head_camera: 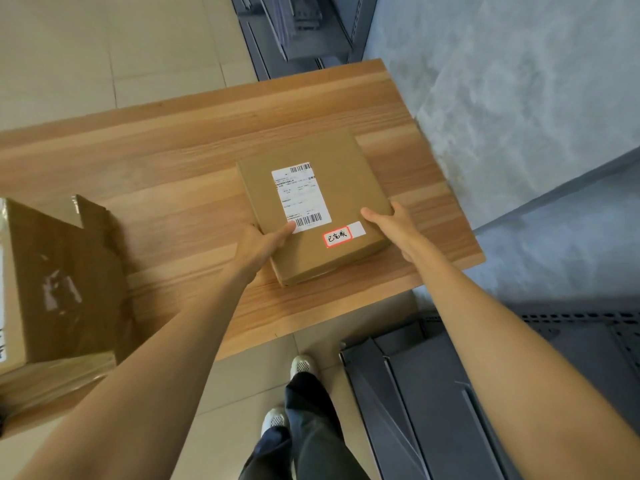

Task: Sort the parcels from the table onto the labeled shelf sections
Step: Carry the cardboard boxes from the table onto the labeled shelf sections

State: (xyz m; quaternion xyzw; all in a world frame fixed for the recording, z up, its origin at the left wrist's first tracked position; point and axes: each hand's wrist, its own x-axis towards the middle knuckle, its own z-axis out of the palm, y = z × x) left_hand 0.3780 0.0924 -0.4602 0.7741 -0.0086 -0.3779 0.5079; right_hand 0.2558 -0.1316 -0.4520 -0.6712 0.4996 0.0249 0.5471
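Head view looks down on a wooden tabletop [194,140] where a flat brown parcel [346,181] lies between the person's two hands. The left hand [258,245] holds its near left edge, thumb laid over the top beside the white shipping label [300,197], the other fingers hidden under or behind the edge. The right hand [389,221] holds the near right edge in the same way, thumb on top just right of the small red-bordered sticker [337,236]. Whether the parcel is already clear of the wood or resting on it cannot be told; its near corner seems to throw a shadow.

Well to the left of the left hand's fingers sits a larger taped carton [65,278], seemingly on top of another box [52,386] near the tabletop's edge, so at least these appear still to be sorted. Dark metal shelving [450,403] stands below and right of the right hand, and more of it beyond the tabletop's far end; no section labels are legible and no parcels are visible on the parts in view.

As a judgement, the sorting is under way but unfinished: this parcel is in hand and not yet shelved, and more wait after it.
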